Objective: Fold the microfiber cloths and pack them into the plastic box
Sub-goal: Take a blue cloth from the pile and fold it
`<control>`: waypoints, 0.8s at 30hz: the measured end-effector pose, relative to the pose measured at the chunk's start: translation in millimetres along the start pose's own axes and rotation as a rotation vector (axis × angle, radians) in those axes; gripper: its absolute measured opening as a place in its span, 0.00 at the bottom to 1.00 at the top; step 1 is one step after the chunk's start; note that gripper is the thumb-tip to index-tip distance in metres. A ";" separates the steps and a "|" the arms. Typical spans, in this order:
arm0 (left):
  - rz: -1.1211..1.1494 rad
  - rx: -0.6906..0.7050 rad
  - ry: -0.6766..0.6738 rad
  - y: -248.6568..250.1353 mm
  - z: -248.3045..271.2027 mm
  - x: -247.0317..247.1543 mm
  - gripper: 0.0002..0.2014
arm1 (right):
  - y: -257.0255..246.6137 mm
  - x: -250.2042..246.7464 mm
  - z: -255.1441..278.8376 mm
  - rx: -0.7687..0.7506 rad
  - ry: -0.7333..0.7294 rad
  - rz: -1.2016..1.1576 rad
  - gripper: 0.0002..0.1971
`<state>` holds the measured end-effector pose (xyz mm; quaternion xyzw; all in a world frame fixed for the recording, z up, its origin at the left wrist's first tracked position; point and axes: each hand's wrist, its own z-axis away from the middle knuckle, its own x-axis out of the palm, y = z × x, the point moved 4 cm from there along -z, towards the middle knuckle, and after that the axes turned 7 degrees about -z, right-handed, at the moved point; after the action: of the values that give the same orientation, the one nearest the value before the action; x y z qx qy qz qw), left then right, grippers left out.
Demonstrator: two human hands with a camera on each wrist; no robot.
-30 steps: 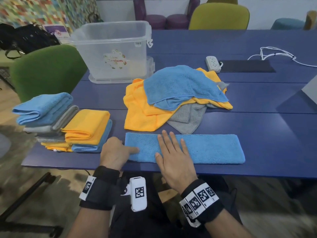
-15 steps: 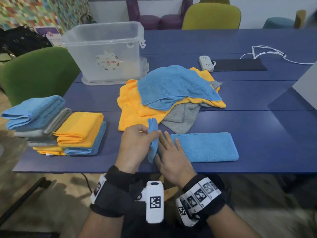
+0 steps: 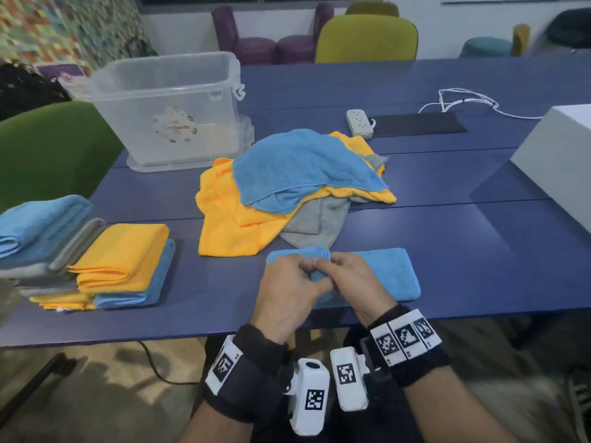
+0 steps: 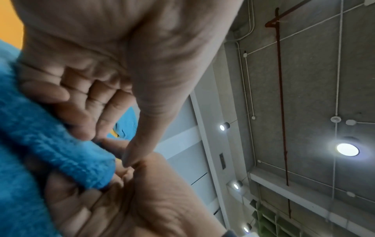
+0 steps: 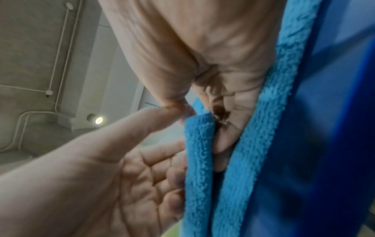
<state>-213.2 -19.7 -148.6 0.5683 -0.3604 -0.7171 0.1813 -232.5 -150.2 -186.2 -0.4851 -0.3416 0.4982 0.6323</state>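
A blue microfiber cloth (image 3: 390, 273) lies as a long folded strip near the front edge of the blue table (image 3: 479, 238). Its left end is lifted and doubled over to the right. My left hand (image 3: 303, 266) grips that raised end; in the left wrist view its fingers (image 4: 61, 96) curl round the blue cloth (image 4: 61, 152). My right hand (image 3: 324, 265) meets it from the right. In the right wrist view the right hand's fingers (image 5: 225, 141) sit between the two layers of the blue cloth (image 5: 255, 144). The clear plastic box (image 3: 166, 107) stands at the back left.
A loose pile of blue, yellow and grey cloths (image 3: 297, 174) lies just behind my hands. Folded stacks (image 3: 121, 254) sit at the table's left front corner. A power strip (image 3: 359, 123), a dark mat and a white box (image 3: 556, 155) are to the right. A green chair (image 3: 48, 148) stands at left.
The strip lay flat under my right palm; my left hand lifted its left end and carried it rightward over the cloth. My right hand rose from flat and now takes hold of the fold.
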 end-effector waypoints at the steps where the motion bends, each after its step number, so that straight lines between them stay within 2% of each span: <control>1: -0.013 0.007 0.033 -4.1 1.1 -1.2 0.09 | 3.4 -1.3 -1.7 0.003 0.001 -0.010 0.13; 4: -0.232 0.143 0.245 -15.5 4.4 -1.7 0.14 | 10.3 -3.5 -5.8 0.024 0.001 -0.031 0.13; 6: -0.400 0.256 0.284 -18.7 6.1 9.0 0.19 | 9.8 -5.0 -5.6 0.041 0.000 -0.031 0.11; 10: -0.545 0.295 0.084 -32.4 3.4 38.3 0.33 | 9.3 -4.7 -5.7 0.063 0.006 -0.038 0.12; 15: -0.653 0.327 0.054 -38.7 2.8 46.6 0.32 | 4.0 -5.5 -1.7 0.026 0.071 0.077 0.08; 19: -0.702 0.342 0.055 -41.1 5.6 50.3 0.29 | -4.1 -23.3 11.0 -0.121 0.234 0.289 0.05; 21: -0.726 0.336 0.051 -40.2 6.1 52.9 0.29 | -7.8 -38.7 20.8 -0.190 0.356 0.456 0.08; 24: -0.739 0.329 0.061 -39.0 4.3 55.2 0.29 | -11.2 -63.8 34.9 -0.114 0.588 0.854 0.13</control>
<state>-227.4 -29.0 -214.2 0.7021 -0.2362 -0.6496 -0.1711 -278.4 -202.3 -162.0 -0.7343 0.0521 0.5353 0.4143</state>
